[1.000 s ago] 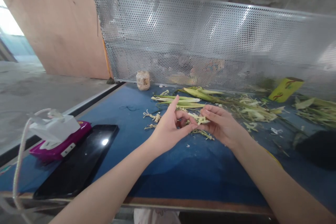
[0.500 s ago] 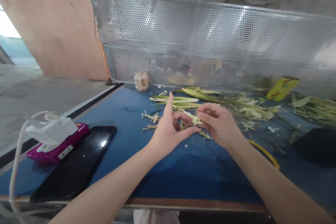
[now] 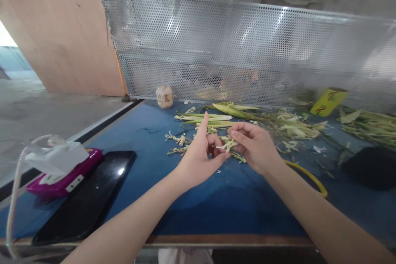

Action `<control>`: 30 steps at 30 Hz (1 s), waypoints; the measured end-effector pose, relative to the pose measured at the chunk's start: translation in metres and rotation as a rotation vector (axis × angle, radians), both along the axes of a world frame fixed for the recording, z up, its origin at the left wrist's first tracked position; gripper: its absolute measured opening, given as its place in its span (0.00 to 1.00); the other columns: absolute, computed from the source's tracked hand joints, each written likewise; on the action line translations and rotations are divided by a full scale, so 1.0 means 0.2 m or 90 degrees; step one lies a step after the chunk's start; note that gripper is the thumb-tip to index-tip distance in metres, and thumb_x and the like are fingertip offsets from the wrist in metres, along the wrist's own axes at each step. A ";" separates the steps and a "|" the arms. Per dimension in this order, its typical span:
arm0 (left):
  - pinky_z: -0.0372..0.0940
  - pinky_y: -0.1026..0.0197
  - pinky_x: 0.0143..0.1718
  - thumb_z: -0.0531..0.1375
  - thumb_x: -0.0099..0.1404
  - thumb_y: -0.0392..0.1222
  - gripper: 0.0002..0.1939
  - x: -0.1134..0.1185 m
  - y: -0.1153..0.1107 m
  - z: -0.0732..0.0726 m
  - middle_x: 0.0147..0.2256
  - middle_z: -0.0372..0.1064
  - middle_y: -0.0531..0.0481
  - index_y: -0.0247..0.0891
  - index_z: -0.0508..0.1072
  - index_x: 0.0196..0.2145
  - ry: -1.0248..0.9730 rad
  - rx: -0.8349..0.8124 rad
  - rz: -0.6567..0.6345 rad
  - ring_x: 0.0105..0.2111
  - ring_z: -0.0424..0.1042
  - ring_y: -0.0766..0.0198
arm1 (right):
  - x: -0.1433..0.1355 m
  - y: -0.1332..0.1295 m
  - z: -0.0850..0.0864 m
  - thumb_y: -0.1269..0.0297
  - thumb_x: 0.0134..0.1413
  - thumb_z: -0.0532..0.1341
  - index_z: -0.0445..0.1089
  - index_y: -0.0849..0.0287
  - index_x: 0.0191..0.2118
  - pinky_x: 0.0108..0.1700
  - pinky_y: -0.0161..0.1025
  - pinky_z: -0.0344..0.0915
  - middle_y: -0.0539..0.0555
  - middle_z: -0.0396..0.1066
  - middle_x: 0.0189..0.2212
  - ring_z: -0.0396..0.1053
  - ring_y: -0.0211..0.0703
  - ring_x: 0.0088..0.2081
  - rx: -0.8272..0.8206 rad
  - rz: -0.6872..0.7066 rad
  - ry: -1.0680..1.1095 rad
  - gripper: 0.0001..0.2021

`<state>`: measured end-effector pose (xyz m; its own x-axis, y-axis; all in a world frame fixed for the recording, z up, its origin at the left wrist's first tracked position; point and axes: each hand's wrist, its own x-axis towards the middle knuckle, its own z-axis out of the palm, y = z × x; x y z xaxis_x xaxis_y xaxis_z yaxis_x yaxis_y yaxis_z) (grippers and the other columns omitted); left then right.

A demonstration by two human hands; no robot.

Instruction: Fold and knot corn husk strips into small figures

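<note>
Between my hands is a small knotted piece of pale green corn husk (image 3: 229,144), with a thin white end pointing left. My right hand (image 3: 256,147) pinches its right side between thumb and fingers. From the other side my left hand (image 3: 197,157) holds it with the thumb below and curled fingers behind, while the index finger points up. Several small knotted husk pieces (image 3: 177,138) lie on the blue table just beyond my left hand. Behind them rest long green-white husk strips (image 3: 210,118). Parts of the pile are hidden by my fingers.
To the left lie a black phone (image 3: 93,189) and a purple power strip (image 3: 55,183) with a white charger (image 3: 58,156). A wrapped roll (image 3: 164,97), a yellow can (image 3: 328,102), more husks (image 3: 293,126) and a yellow ring (image 3: 309,177) surround the work. A perforated metal screen (image 3: 198,41) stands behind.
The husk piece has turned between my fingers, and its white end now shows toward the left. My right hand has shifted slightly left. The view has moved a little.
</note>
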<state>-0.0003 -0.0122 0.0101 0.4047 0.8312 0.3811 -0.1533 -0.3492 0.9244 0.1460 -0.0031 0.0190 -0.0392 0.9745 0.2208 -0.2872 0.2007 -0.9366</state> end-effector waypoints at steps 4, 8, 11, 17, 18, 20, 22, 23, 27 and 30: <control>0.58 0.64 0.31 0.58 0.54 0.31 0.49 -0.01 -0.01 0.00 0.25 0.56 0.59 0.40 0.26 0.61 -0.006 -0.009 -0.044 0.26 0.59 0.72 | 0.01 0.00 0.00 0.65 0.35 0.68 0.69 0.60 0.26 0.24 0.28 0.65 0.47 0.66 0.23 0.64 0.30 0.23 -0.013 -0.019 0.002 0.09; 0.58 0.64 0.32 0.58 0.54 0.30 0.48 -0.01 0.00 -0.01 0.25 0.56 0.59 0.41 0.29 0.61 -0.011 -0.007 -0.051 0.26 0.59 0.72 | 0.02 0.01 0.00 0.65 0.36 0.68 0.69 0.59 0.25 0.22 0.26 0.63 0.46 0.65 0.20 0.62 0.28 0.21 -0.006 -0.025 -0.018 0.08; 0.60 0.63 0.33 0.58 0.53 0.30 0.46 -0.01 0.01 -0.01 0.26 0.57 0.58 0.40 0.33 0.61 -0.024 -0.008 -0.012 0.27 0.61 0.71 | 0.02 0.02 0.00 0.62 0.40 0.66 0.71 0.58 0.28 0.25 0.28 0.66 0.47 0.66 0.23 0.63 0.29 0.23 0.013 0.024 -0.031 0.07; 0.63 0.62 0.36 0.60 0.53 0.31 0.43 -0.02 0.02 0.02 0.25 0.61 0.57 0.37 0.39 0.60 -0.095 -0.021 0.035 0.30 0.64 0.69 | 0.04 0.02 0.00 0.60 0.49 0.61 0.73 0.57 0.36 0.38 0.39 0.70 0.51 0.70 0.28 0.69 0.35 0.31 0.013 0.171 -0.082 0.10; 0.63 0.62 0.36 0.60 0.53 0.31 0.42 -0.03 0.02 0.03 0.25 0.62 0.57 0.37 0.41 0.60 -0.105 -0.026 0.038 0.29 0.65 0.69 | 0.05 0.02 0.00 0.61 0.49 0.60 0.73 0.57 0.37 0.39 0.40 0.70 0.51 0.71 0.29 0.69 0.36 0.32 0.019 0.187 -0.098 0.10; 0.64 0.63 0.35 0.60 0.52 0.31 0.41 -0.04 0.02 0.04 0.25 0.62 0.58 0.37 0.44 0.59 -0.119 -0.040 0.041 0.28 0.65 0.70 | 0.05 0.02 0.00 0.62 0.51 0.59 0.73 0.55 0.38 0.40 0.42 0.70 0.52 0.72 0.31 0.70 0.38 0.32 0.046 0.193 -0.139 0.10; 0.64 0.64 0.33 0.61 0.52 0.31 0.39 -0.05 0.03 0.04 0.24 0.63 0.58 0.37 0.47 0.58 -0.126 -0.053 0.042 0.26 0.65 0.71 | 0.06 0.02 0.00 0.64 0.51 0.58 0.72 0.54 0.39 0.38 0.43 0.70 0.51 0.73 0.31 0.71 0.38 0.30 0.098 0.152 -0.229 0.10; 0.63 0.64 0.32 0.61 0.52 0.30 0.38 -0.05 0.03 0.04 0.24 0.63 0.58 0.38 0.49 0.57 -0.127 -0.058 0.041 0.25 0.66 0.71 | 0.06 0.02 0.01 0.65 0.51 0.58 0.72 0.53 0.40 0.38 0.42 0.70 0.51 0.73 0.31 0.71 0.38 0.30 0.134 0.114 -0.289 0.10; 0.62 0.65 0.28 0.61 0.51 0.30 0.35 -0.05 0.04 0.04 0.24 0.63 0.58 0.37 0.52 0.55 -0.134 -0.070 0.028 0.23 0.66 0.71 | 0.07 0.00 0.02 0.70 0.51 0.56 0.70 0.51 0.44 0.33 0.37 0.70 0.50 0.73 0.35 0.71 0.37 0.29 0.308 -0.026 -0.484 0.14; 0.62 0.65 0.27 0.61 0.51 0.29 0.33 -0.05 0.04 0.04 0.23 0.63 0.58 0.36 0.53 0.53 -0.147 -0.070 0.016 0.22 0.66 0.71 | 0.06 0.00 0.01 0.72 0.50 0.56 0.72 0.53 0.40 0.35 0.37 0.69 0.51 0.74 0.36 0.71 0.39 0.33 0.414 -0.088 -0.567 0.13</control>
